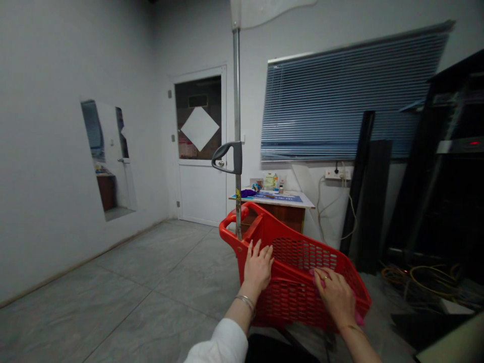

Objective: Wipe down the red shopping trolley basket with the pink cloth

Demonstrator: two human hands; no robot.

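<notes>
A red plastic shopping cart (291, 302) with slotted sides stands in front of me. My left hand (257, 267) lies over its near rim close to the handle end, fingers curled across the edge and thumb hidden. Farther right on the same rim, my right hand (336, 297) presses a pink cloth (359, 318) against the plastic; most of the cloth is covered by the palm and fingers. A metal pole (237, 91) rises from the cart's handle end, with a grey loop grip (229, 157) partway up.
Behind the cart is a small table (298, 199) with bottles, packets and a purple cloth. Dark panels (374, 201) lean on the wall at right, beside a black rack and loose cables (427, 282). A white door (200, 191) and a mirror (111, 161) are farther off.
</notes>
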